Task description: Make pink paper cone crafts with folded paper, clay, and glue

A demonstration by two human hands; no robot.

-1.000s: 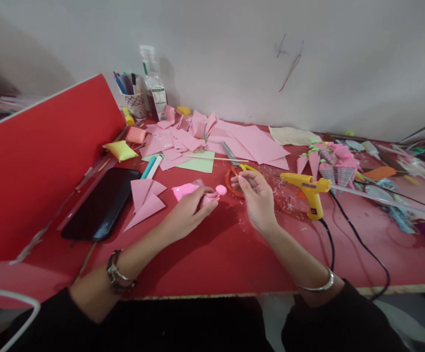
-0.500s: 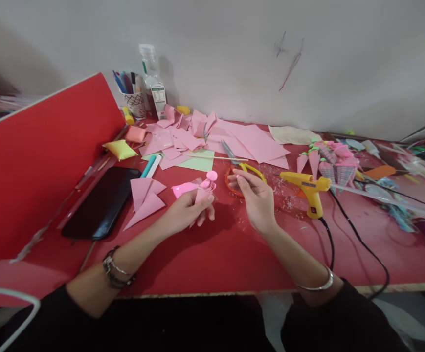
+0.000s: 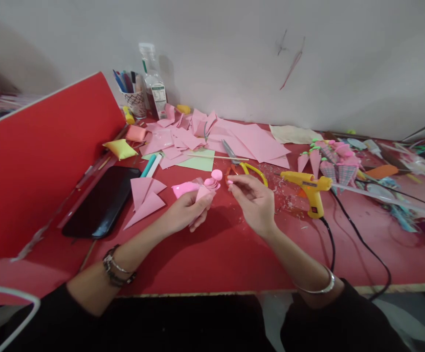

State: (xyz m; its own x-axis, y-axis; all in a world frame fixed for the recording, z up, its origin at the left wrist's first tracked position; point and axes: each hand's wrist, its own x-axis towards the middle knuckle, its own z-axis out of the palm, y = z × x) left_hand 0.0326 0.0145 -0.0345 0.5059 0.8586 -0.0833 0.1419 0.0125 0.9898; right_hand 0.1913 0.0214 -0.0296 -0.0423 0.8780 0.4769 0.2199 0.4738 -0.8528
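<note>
My left hand (image 3: pixel 192 210) grips a pink paper cone (image 3: pixel 202 193), its fingers wrapped round it. Bright pink clay pieces (image 3: pixel 212 182) sit at the cone's upper end, a round one on top. To the right, my right hand (image 3: pixel 252 198) pinches a tiny bit of pink clay (image 3: pixel 230 182) between thumb and forefinger, apart from the cone. A packet of bright pink clay (image 3: pixel 183 189) lies just behind my left hand. Scissors with yellow and orange handles (image 3: pixel 254 173) rest behind my right hand.
A yellow glue gun (image 3: pixel 311 188) with a black cord lies at the right, near finished cones (image 3: pixel 335 161). Pink paper (image 3: pixel 254 142) spreads along the back. At the left are a black phone (image 3: pixel 102 203), cut paper pieces (image 3: pixel 144 193) and a red board (image 3: pixel 47 166).
My right hand has moved slightly left and down with the bit of clay. The cone and its clay in my left hand have shifted slightly right.
</note>
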